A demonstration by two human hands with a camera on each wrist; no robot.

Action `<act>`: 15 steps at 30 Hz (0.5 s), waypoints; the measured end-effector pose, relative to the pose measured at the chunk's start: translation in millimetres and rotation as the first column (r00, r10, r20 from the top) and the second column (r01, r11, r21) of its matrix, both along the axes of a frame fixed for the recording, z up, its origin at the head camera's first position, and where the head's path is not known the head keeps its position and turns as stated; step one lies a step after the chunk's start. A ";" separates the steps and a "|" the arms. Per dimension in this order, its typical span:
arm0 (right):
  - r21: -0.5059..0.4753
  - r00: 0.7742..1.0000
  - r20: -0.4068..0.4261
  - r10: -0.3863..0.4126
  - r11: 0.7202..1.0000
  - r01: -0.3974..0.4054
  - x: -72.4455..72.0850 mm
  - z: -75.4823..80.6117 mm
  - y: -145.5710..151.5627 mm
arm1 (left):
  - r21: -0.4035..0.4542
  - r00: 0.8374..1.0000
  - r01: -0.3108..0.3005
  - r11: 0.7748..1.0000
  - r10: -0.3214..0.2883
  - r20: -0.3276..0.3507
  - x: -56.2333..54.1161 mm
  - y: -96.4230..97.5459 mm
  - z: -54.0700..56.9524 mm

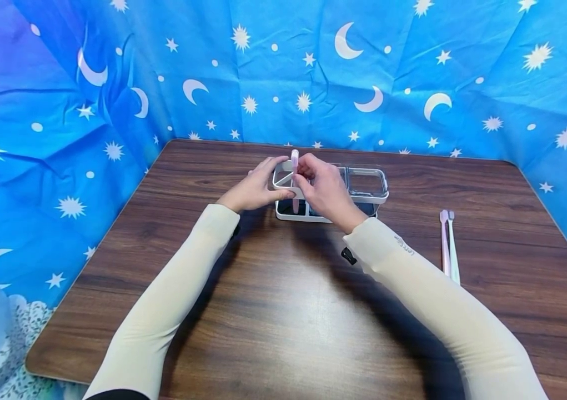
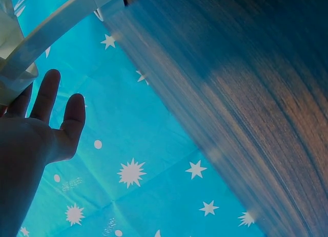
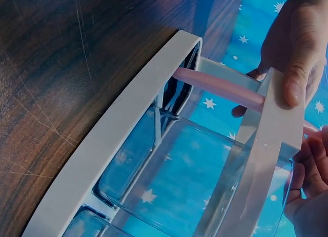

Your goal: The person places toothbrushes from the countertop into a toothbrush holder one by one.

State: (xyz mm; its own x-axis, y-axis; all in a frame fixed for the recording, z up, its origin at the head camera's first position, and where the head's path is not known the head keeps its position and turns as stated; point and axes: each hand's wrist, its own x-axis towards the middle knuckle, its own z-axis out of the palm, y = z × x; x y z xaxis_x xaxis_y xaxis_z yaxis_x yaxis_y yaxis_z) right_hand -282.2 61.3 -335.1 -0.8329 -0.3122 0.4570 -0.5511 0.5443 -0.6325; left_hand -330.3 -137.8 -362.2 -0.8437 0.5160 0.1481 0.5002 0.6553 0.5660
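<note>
Item: pink toothbrush (image 1: 295,166), pinched upright by right hand (image 1: 324,191) over white holder (image 1: 363,195); left hand (image 1: 255,189) steadies holder's 9 o'clock end, thumb curled on rim; best lowered straight, holder kept braced.

One marking noted: small dark lettering on the right sleeve (image 1: 403,245), near the wrist. It is too small and skewed to read with certainty. No other legible text, numbers or signs found.

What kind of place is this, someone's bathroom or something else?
Probably a staged tabletop set-up, not a bathroom: a wooden table walled in by a blue star-and-moon cloth. On it stand only a white organizer and two spare toothbrushes.
</note>
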 end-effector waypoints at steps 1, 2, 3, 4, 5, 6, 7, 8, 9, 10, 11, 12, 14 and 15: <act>0.003 1.000 0.006 0.000 1.000 0.000 0.0 -0.1 0.1 | 0.003 1.000 0.002 1.000 -0.002 0.001 -0.1 0.2 -0.3; 0.009 1.000 0.011 -0.004 1.000 0.004 0.0 0.0 0.2 | 0.007 1.000 0.003 1.000 -0.003 0.003 0.0 0.4 -0.5; 0.009 1.000 0.018 -0.004 1.000 0.004 0.0 0.1 0.4 | 0.011 1.000 0.005 1.000 -0.005 0.003 -0.1 0.6 -0.6; 0.007 1.000 0.021 -0.005 1.000 0.005 0.0 0.2 0.6 | 0.015 1.000 0.006 1.000 -0.007 0.003 -0.3 0.6 -0.6; 0.006 1.000 0.021 -0.006 1.000 0.005 0.0 0.3 0.7 | 0.020 1.000 0.009 1.000 -0.009 0.005 -0.4 0.6 -0.3; 0.005 1.000 0.022 -0.005 1.000 0.004 -0.3 0.4 0.9 | 0.022 1.000 0.009 1.000 -0.009 0.005 -0.5 0.5 -0.2; 0.007 1.000 0.018 -0.003 1.000 0.003 -0.4 0.5 1.2 | 0.023 1.000 0.008 1.000 -0.008 0.007 -0.6 0.4 0.0; 0.015 1.000 0.017 -0.004 1.000 0.004 0.0 0.8 1.5 | 0.020 1.000 0.005 1.000 -0.005 0.008 -0.8 0.0 -0.1; 0.024 1.000 0.017 -0.004 1.000 0.004 0.5 0.9 1.9 | 0.017 1.000 0.004 1.000 -0.004 0.008 -1.1 -0.3 -0.3; 0.039 1.000 0.012 -0.009 0.999 0.008 1.0 0.8 2.6 | 0.015 1.000 0.002 1.000 -0.002 0.009 -1.0 -0.5 -0.3; 0.057 1.000 0.007 -0.015 0.998 0.014 1.6 0.7 3.5 | 0.014 1.000 0.001 1.000 -0.001 0.009 -0.7 -0.7 0.0; 0.073 1.000 0.002 -0.021 0.997 0.021 2.2 0.6 4.6 | 0.012 1.000 0.000 1.000 0.000 0.009 -0.5 -0.7 0.2; 0.099 0.999 -0.010 -0.036 0.994 0.037 3.0 0.7 7.5 | 0.012 1.000 0.000 1.000 0.000 0.008 0.1 -0.9 0.8; 0.102 0.999 -0.014 -0.040 0.994 0.041 3.1 0.6 9.3 | 0.012 1.000 0.001 1.000 -0.001 0.007 0.3 -0.9 1.2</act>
State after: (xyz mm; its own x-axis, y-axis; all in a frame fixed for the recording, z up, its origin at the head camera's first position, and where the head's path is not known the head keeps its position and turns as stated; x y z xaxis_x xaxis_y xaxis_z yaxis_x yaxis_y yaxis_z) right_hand -279.1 70.6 -334.5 -0.8405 -0.3237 0.4344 -0.5344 0.6276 -0.5662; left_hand -329.9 -138.7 -361.0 -0.8444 0.5147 0.1485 0.4966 0.6479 0.5777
